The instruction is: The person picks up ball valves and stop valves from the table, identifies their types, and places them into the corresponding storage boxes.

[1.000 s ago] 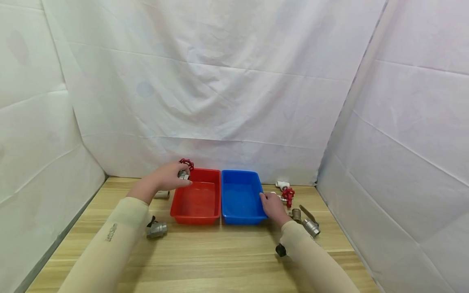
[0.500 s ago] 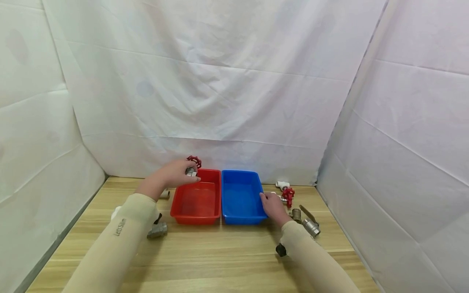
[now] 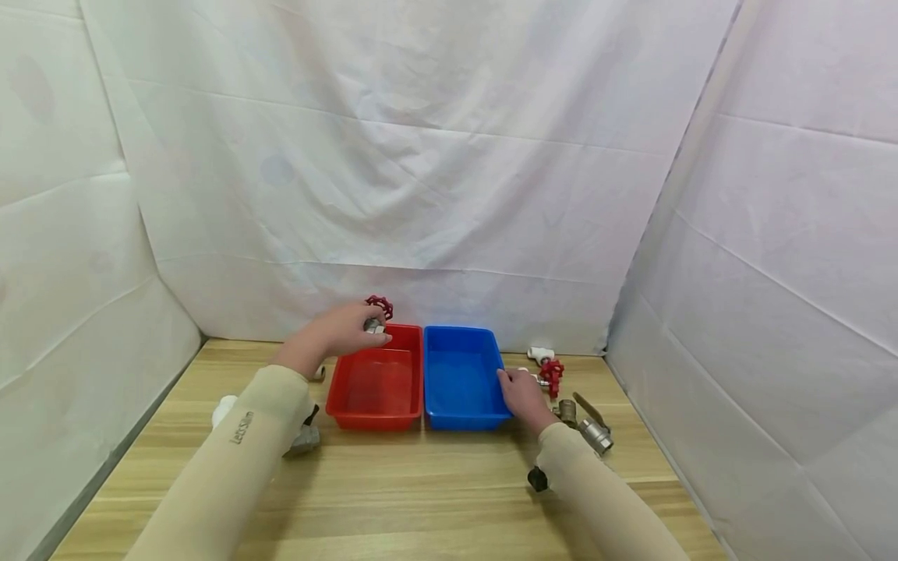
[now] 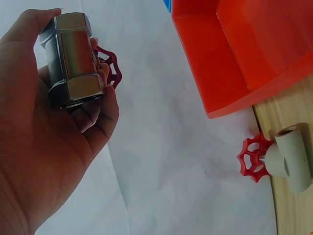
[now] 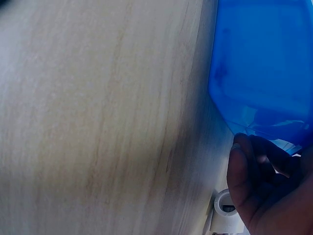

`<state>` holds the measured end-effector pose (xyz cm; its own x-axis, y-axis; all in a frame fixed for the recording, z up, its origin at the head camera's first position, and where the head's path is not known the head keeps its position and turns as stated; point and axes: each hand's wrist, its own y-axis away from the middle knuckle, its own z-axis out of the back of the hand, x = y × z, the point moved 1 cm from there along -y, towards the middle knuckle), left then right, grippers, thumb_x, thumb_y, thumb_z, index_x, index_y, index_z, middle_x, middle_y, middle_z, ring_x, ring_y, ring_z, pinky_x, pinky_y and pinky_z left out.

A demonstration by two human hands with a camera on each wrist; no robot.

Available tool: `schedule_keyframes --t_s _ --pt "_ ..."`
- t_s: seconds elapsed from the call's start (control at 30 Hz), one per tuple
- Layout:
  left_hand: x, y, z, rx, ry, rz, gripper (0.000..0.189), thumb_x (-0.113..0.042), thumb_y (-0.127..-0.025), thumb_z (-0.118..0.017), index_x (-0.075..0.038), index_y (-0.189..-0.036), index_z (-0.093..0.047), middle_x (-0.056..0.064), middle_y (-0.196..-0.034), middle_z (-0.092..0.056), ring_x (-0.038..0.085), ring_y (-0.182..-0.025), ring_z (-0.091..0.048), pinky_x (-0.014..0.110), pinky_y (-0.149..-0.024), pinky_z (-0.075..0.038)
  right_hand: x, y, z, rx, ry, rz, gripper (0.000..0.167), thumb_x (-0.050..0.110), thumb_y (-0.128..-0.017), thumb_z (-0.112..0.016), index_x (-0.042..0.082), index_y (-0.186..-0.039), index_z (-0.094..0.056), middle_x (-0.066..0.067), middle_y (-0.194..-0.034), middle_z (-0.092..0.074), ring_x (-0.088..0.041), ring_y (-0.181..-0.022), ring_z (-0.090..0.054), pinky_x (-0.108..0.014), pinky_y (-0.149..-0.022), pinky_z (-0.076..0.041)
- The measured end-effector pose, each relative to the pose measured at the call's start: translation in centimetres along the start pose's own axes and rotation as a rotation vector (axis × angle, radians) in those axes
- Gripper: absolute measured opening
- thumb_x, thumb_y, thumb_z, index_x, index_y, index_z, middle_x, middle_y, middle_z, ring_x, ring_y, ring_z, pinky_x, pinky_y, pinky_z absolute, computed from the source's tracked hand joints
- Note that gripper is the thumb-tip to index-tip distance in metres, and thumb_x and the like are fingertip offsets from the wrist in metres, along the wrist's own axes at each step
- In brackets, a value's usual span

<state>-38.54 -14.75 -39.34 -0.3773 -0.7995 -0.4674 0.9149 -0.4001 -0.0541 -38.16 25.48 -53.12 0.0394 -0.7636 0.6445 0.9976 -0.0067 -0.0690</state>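
Observation:
My left hand [image 3: 338,330] grips a metal gate valve [image 4: 73,61] with a red handwheel above the back left of the red bin [image 3: 379,421]. In the left wrist view, fingers and thumb wrap its shiny hexagonal-ended body; the handwheel [image 4: 113,68] shows behind the fingers. My right hand [image 3: 522,396] is at the right rim of the blue bin [image 3: 466,421], its thumb and curled fingers pinching the edge. Both bins stand side by side, with nothing seen inside.
Right of the blue bin lie white valves with a red handwheel [image 3: 553,375], a brass valve [image 3: 566,412] and a lever ball valve [image 3: 595,436]. A black-handled piece [image 3: 537,478] is partly under the right sleeve. At left are a metal ball valve [image 3: 305,440] and a pale plastic valve [image 4: 293,159].
My left hand has carried the gate valve rightward and slightly up, from the red bin's left edge to over its back part. The right hand and both bins have stayed put.

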Motion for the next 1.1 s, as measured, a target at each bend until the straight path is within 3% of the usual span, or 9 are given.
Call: schedule_keyframes --t_s 0.23,0.5,0.93,1.1 --pt "-0.2 -0.7 0.0 -0.005 -0.023 -0.024 0.044 -0.044 -0.097 -0.084 -0.018 -0.130 -0.072 0.003 -0.116 -0.072 0.025 -0.103 -0.068 0.041 -0.085 -0.065 0.1 0.1 0.1 0.005 -0.012 -0.010 0.046 0.035 -0.120 -0.049 0.000 -0.126 -0.079 -0.018 -0.122 -0.079 -0.030 -0.100 -0.077 -0.056 -0.095 -0.064" --pt "-0.2 -1.1 -0.2 -0.009 0.004 -0.010 0.044 -0.045 -0.098 -0.083 -0.017 -0.130 -0.073 0.005 -0.118 -0.073 0.026 -0.104 -0.068 0.042 -0.086 -0.065 0.0 0.0 0.0 0.009 -0.020 -0.020 0.046 0.035 -0.120 -0.049 0.000 -0.130 -0.078 -0.018 -0.122 -0.079 -0.030 -0.101 -0.077 -0.056 -0.095 -0.064" --pt "-0.2 -1.4 -0.5 -0.025 0.009 0.026 0.041 -0.043 -0.095 -0.086 -0.018 -0.126 -0.073 0.006 -0.115 -0.072 0.027 -0.103 -0.068 0.042 -0.083 -0.065 0.2 0.2 0.2 0.014 -0.044 -0.028 0.047 0.035 -0.120 -0.049 0.000 -0.127 -0.078 -0.011 -0.102 -0.079 -0.026 -0.090 -0.074 -0.050 -0.087 -0.065" --pt "0.0 -1.8 -0.8 -0.023 0.006 0.038 0.048 -0.043 -0.094 -0.087 -0.015 -0.131 -0.073 0.007 -0.117 -0.072 0.028 -0.105 -0.068 0.043 -0.084 -0.066 0.2 0.2 0.1 0.011 -0.041 -0.029 0.047 0.036 -0.120 -0.049 0.000 -0.130 -0.078 -0.015 -0.114 -0.080 -0.027 -0.096 -0.075 -0.053 -0.092 -0.065"
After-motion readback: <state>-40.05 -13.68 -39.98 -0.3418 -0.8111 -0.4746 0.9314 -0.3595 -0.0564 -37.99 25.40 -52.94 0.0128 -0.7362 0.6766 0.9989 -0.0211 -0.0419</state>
